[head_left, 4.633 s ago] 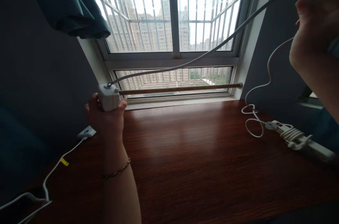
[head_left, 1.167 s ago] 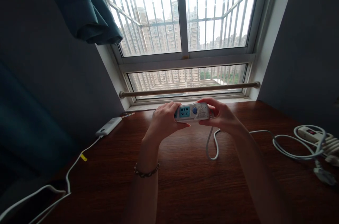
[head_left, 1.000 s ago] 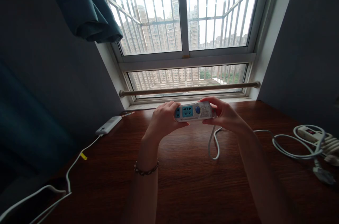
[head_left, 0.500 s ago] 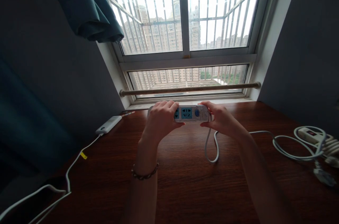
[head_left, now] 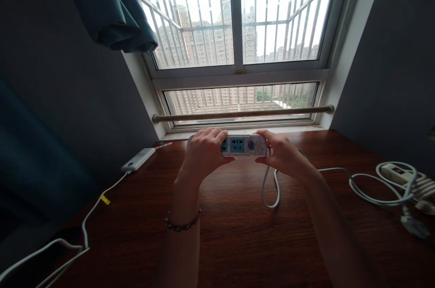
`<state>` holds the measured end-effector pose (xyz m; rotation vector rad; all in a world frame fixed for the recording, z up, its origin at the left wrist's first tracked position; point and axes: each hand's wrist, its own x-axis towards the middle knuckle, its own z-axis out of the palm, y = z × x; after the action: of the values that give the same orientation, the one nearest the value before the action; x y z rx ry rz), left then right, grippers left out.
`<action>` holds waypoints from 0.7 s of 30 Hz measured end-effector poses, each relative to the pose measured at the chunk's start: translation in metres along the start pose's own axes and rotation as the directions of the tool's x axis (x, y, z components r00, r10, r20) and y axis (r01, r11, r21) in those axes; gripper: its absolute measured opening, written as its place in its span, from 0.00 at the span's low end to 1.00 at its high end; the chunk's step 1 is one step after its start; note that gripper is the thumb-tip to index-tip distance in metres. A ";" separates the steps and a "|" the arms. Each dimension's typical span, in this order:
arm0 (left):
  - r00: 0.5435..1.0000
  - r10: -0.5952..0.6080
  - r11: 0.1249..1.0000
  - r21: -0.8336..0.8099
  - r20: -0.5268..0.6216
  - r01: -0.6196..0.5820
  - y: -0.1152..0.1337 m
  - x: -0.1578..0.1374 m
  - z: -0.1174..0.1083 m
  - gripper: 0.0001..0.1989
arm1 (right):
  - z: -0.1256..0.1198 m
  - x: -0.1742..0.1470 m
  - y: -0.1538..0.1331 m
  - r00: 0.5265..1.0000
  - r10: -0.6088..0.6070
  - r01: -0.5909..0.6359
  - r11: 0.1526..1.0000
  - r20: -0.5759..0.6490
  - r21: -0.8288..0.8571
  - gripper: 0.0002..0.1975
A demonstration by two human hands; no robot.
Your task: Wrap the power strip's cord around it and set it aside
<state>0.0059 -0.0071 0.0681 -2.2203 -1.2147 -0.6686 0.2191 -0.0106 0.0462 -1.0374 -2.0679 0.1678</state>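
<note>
A white power strip (head_left: pixel 261 144) with blue-green sockets and a round blue switch is held level between both hands, its socket face toward me. My left hand (head_left: pixel 207 154) wraps over its left part, fingers on top and thumb below, hiding some of the sockets. At the switch end, my right hand (head_left: pixel 280 152) grips the strip with the thumb under and the fingers above. From that end a pale cord (head_left: pixel 277 192) loops down and runs right across the brown wooden table (head_left: pixel 238 233).
Coiled cord (head_left: pixel 374 201) lies at the right with a plug (head_left: pixel 413 226), beside another power strip (head_left: pixel 396 172). A white device (head_left: pixel 138 159) with a cable and yellow tag (head_left: pixel 105 199) is on the left. Behind stand a rail (head_left: pixel 244 114), a barred window and a curtain (head_left: pixel 118 25).
The power strip and both hands have shifted very slightly left in the view, along with a small camera shift. Both hands keep their hold.
</note>
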 end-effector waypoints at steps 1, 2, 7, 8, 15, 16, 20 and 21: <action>1.000 0.000 1.000 0.001 0.000 0.000 0.000 0.000 0.000 0.29 | 0.000 0.000 0.000 1.000 0.000 0.000 1.000 0.000 -0.002 0.28; 1.000 -0.001 1.000 0.003 -0.001 0.001 0.000 0.000 0.000 0.29 | 0.000 0.000 0.000 1.000 0.001 -0.001 1.000 -0.001 -0.003 0.28; 1.000 -0.004 1.000 0.007 0.006 0.004 0.000 0.001 0.000 0.29 | -0.001 -0.001 -0.001 1.000 0.009 -0.009 1.000 0.004 -0.007 0.28; 1.000 -0.003 1.000 0.004 0.009 0.003 0.000 0.001 -0.001 0.28 | -0.001 -0.001 -0.001 1.000 0.010 -0.010 1.000 0.005 -0.006 0.28; 1.000 -0.014 1.000 -0.012 0.017 0.014 0.000 0.000 -0.002 0.28 | 0.000 0.000 0.000 1.000 0.007 -0.007 1.000 0.002 0.006 0.29; 1.000 -0.015 1.000 -0.010 0.019 0.015 0.000 0.000 -0.001 0.28 | 0.000 0.000 0.000 1.000 0.010 -0.010 1.000 0.005 0.006 0.28; 1.000 -0.015 1.000 -0.003 0.027 0.015 0.000 0.000 -0.001 0.28 | 0.000 0.000 -0.001 1.000 0.017 -0.017 1.000 0.010 0.009 0.28; 0.999 -0.015 1.000 -0.004 0.028 0.015 0.000 0.000 -0.001 0.28 | -0.001 0.000 -0.001 1.000 0.017 -0.017 1.000 0.008 0.009 0.28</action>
<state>0.0056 -0.0075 0.0690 -2.2334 -1.2456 -0.6481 0.2190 -0.0116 0.0471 -1.0504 -2.0642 0.1904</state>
